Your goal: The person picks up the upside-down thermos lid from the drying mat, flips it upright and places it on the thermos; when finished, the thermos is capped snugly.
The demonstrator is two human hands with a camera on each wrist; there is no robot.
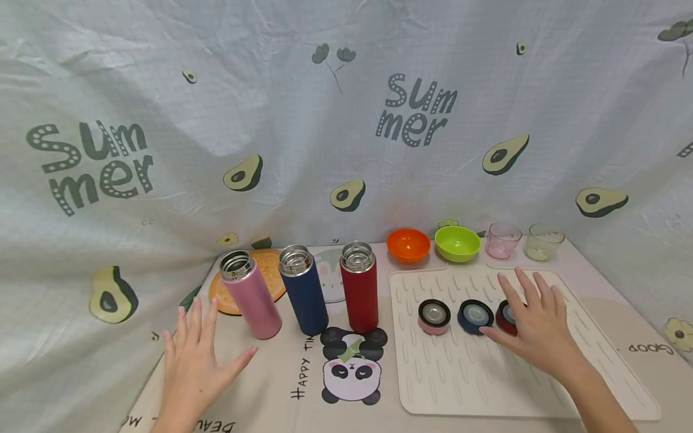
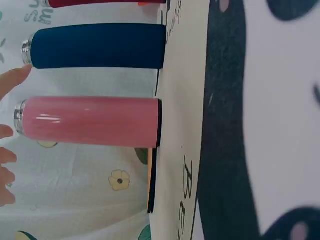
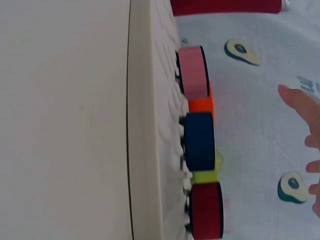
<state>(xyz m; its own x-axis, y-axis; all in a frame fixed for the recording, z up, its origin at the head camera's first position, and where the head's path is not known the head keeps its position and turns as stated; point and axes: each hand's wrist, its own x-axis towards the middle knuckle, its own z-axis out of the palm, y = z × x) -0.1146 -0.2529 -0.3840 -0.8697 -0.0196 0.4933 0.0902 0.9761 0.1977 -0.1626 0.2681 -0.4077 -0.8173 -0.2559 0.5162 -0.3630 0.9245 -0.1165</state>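
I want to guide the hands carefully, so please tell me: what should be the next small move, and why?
Probably the right hand should lower and pinch the red lid: it hovers above that lid, open and empty, and the red bottle stands without a lid.

We see a pink lid (image 3: 194, 72), blue lid (image 3: 199, 141) and red lid (image 3: 206, 211) lined up inside the near edge of the pale mat (image 3: 145, 120), our right hand (image 3: 314, 122) apart.
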